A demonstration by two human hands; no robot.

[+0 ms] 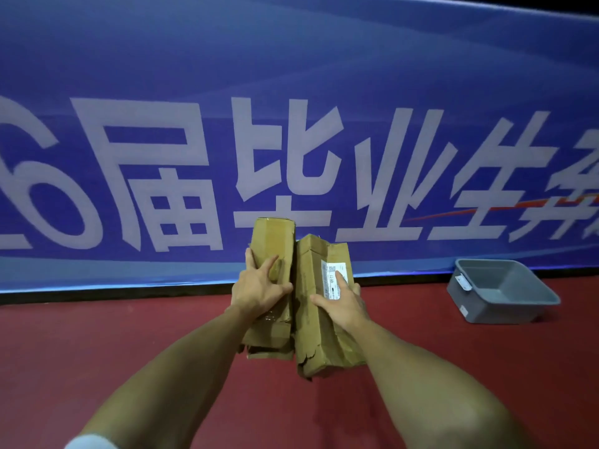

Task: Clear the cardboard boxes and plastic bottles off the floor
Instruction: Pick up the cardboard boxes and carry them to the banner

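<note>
In the centre of the frame I hold two flattened cardboard boxes side by side, upright, above the red floor (97, 351). The left box (272, 247) is brown, creased, its lower flaps torn. The right box (316, 319) is also crumpled, with a ragged bottom edge and a white paper label near its upper right. At the right of the frame a grey plastic bin (479, 306) with rounded corners sits on the floor; it looks empty. My left hand (259, 293) is closed around the left box, fingers spread on its face. My right hand (343, 303) grips the right box, fingers over the label. Both arms reach forward. Behind is a blue banner (291, 76) with large white characters.
</note>
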